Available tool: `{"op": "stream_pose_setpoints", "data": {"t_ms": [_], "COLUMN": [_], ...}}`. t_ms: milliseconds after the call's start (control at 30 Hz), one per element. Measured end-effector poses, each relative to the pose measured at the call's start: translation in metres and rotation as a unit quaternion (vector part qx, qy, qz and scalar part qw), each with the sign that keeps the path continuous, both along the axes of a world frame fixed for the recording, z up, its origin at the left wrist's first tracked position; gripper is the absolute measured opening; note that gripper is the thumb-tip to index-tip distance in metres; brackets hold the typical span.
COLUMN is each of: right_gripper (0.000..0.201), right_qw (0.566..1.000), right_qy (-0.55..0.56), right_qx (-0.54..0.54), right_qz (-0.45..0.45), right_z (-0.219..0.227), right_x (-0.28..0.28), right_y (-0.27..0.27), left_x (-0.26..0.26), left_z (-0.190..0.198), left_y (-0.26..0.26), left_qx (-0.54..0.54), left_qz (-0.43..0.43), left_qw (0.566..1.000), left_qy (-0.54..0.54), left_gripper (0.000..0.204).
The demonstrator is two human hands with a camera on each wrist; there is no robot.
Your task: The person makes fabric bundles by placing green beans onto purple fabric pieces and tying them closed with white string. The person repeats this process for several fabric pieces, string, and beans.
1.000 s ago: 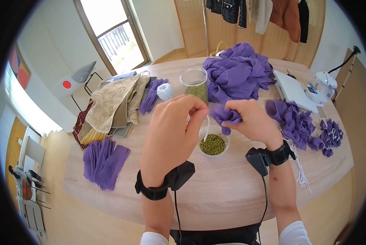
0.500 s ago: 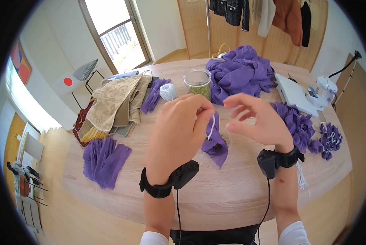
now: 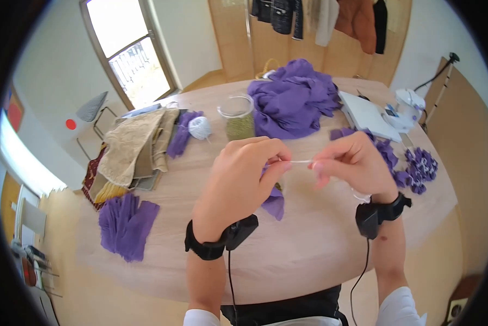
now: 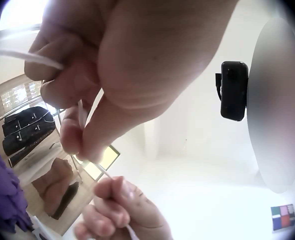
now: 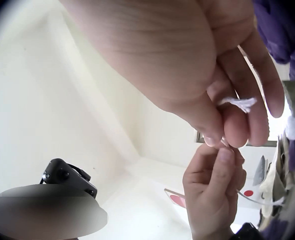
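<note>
The right hand has just got hold of the white string, so now both hands have it. The string goes straight across from one hand to the other, and it looks pulled tight. That seems to mean the work right now is with the string, and the cloth can wait.

The left hand is at 9 o'clock, with its fingers pinching the string. The right hand is at 3 o'clock, and its finger and thumb pinch the string too. In the right wrist view, a frayed end pokes out by the right fingers.

Half a second ago, the right hand held nothing and its fingers were spread. The string hung down from the left hand then. A second ago, the right hand was holding purple cloth.

Now a purple cloth piece is at 7 o'clock from the string, low down by the left hand. A few green beans show beside it, but the left hand hides most of that spot. On the table, a jar is at 10 o'clock and a big purple heap at 12.
</note>
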State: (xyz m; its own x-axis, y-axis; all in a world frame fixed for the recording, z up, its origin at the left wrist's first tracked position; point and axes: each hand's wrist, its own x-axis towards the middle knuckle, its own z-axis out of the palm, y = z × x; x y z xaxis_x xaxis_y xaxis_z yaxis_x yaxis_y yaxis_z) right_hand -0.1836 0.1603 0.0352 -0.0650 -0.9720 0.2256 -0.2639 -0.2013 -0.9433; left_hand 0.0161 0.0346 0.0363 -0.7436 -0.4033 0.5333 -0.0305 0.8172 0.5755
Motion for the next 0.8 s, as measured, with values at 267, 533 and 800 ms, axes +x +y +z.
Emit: {"op": "stream_pose_setpoints", "data": {"t_ms": [267, 533, 800], "right_gripper": [0.022, 0.026, 0.029], "right_qw": [0.926, 0.739, 0.890], "right_qy": [0.271, 0.579, 0.388], "right_qx": [0.114, 0.226, 0.136], "right_qz": [-0.235, -0.259, -0.199], "right_z": [0.006, -0.092, -0.036], "right_x": [-0.055, -0.114, -0.050], "right_y": [0.061, 0.164, 0.110], "left_x": [-0.019, -0.012, 0.002], "left_z": [-0.015, -0.015, -0.026], "left_y": [0.008, -0.004, -0.025], "left_qx": [-0.038, -0.015, -0.033], "left_qz": [0.053, 0.058, 0.083], "left_qw": [0.997, 0.996, 0.988], "left_qy": [-0.030, -0.068, -0.125], "left_gripper": [0.011, 0.016, 0.026]}}
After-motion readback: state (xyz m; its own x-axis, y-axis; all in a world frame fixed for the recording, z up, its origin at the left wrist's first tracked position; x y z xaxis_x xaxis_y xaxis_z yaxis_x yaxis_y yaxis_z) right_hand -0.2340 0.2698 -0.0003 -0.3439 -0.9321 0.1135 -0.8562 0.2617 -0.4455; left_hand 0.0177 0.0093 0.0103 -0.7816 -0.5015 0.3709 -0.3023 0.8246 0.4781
